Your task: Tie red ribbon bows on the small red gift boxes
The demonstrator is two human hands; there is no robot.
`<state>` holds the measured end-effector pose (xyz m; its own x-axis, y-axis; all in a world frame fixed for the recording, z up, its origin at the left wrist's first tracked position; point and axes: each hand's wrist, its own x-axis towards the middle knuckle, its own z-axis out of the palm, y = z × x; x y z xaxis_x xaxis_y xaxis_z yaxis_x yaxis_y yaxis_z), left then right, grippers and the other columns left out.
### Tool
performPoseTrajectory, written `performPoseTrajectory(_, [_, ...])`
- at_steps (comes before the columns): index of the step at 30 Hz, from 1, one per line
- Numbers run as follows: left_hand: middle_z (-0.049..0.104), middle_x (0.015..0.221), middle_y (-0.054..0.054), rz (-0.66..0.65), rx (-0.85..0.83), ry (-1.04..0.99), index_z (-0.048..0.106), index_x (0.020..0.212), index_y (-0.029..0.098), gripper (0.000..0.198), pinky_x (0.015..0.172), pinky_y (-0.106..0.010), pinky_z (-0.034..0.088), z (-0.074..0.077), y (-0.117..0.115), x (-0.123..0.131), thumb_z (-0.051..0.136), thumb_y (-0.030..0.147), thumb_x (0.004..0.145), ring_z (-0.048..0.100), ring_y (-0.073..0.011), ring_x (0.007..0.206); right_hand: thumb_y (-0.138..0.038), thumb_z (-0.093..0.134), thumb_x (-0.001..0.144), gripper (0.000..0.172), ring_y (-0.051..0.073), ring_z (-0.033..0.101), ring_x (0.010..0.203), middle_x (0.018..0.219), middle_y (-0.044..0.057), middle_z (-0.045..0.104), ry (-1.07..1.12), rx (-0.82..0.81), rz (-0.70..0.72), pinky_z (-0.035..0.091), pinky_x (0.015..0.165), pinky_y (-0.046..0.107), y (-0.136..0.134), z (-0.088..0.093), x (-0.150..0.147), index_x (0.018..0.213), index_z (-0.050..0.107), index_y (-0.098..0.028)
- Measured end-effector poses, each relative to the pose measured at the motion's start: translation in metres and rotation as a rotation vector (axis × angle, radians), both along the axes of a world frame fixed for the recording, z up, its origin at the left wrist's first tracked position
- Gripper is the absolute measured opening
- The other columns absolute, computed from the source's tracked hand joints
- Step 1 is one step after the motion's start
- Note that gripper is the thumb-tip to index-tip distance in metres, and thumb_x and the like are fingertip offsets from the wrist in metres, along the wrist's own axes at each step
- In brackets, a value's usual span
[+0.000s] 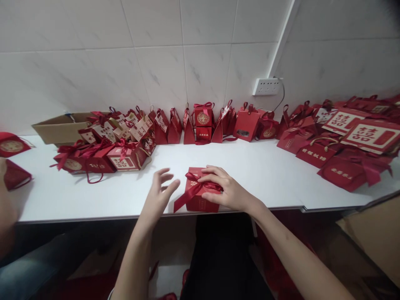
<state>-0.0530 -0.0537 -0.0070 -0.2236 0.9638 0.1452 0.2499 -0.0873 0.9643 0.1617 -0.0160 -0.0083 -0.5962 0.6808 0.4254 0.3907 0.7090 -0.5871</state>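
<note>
A small red gift box [196, 201] with a red ribbon bow [191, 188] sits near the front edge of the white table [93, 196]. My right hand [222, 189] rests on top of the box, its fingers curled over the bow and gripping the box's right side. My left hand [160, 192] hovers just left of the box with fingers spread and nothing in it, close to the loose ribbon tail.
Many red gift boxes and bags line the wall, among them an upright box [203, 121] at centre back, a group at left [103, 156], flat red bags at right [343, 171]. A cardboard carton [61, 129] stands at far left. A wall socket [267, 86] hangs above.
</note>
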Motion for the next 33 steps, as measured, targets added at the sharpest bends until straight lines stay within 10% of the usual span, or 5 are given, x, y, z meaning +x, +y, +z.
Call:
performPoseTrajectory(5, [0.052, 0.129, -0.009, -0.438, -0.006, 0.102, 0.051, 0.117, 0.021, 0.05, 0.099, -0.038, 0.039, 0.012, 0.035, 0.018, 0.063, 0.043, 0.073, 0.049, -0.0251, 0.119, -0.043, 0.061, 0.08, 0.049, 0.027, 0.032, 0.133, 0.138, 0.009, 0.04, 0.122, -0.047, -0.081, 0.032, 0.107, 0.048, -0.007, -0.001, 0.011, 0.125, 0.051, -0.026])
performPoseTrajectory(11, [0.051, 0.129, -0.01, -0.396, -0.002, 0.255, 0.047, 0.122, 0.022, 0.053, 0.103, -0.039, 0.036, 0.013, 0.029, 0.029, 0.062, 0.04, 0.075, 0.048, -0.0247, 0.121, -0.047, 0.043, 0.088, 0.035, 0.022, 0.057, 0.102, 0.108, 0.008, 0.061, 0.33, -0.28, -0.432, 0.045, 0.088, 0.037, -0.028, -0.009, 0.029, 0.104, 0.059, -0.02])
performPoseTrajectory(18, [0.048, 0.13, -0.007, -0.47, 0.074, 0.572, 0.062, 0.077, 0.021, 0.015, 0.102, -0.044, 0.033, 0.032, 0.029, 0.033, 0.057, 0.035, 0.077, 0.045, -0.0264, 0.122, -0.05, 0.049, 0.083, 0.036, 0.013, 0.053, 0.065, 0.065, 0.0, 0.056, 0.415, -0.587, -0.31, 0.042, 0.067, 0.028, -0.027, -0.015, 0.02, 0.07, 0.054, -0.017])
performPoseTrajectory(33, [0.054, 0.121, -0.008, -0.445, 0.015, 0.415, 0.053, 0.07, 0.02, 0.016, 0.101, -0.037, 0.035, 0.021, 0.032, 0.036, 0.058, 0.035, 0.075, 0.048, -0.0241, 0.121, -0.051, 0.06, 0.072, 0.041, 0.008, 0.041, 0.044, 0.046, -0.005, 0.041, 0.808, -0.939, -0.263, 0.033, 0.05, 0.023, -0.015, -0.018, 0.011, 0.054, 0.047, -0.017])
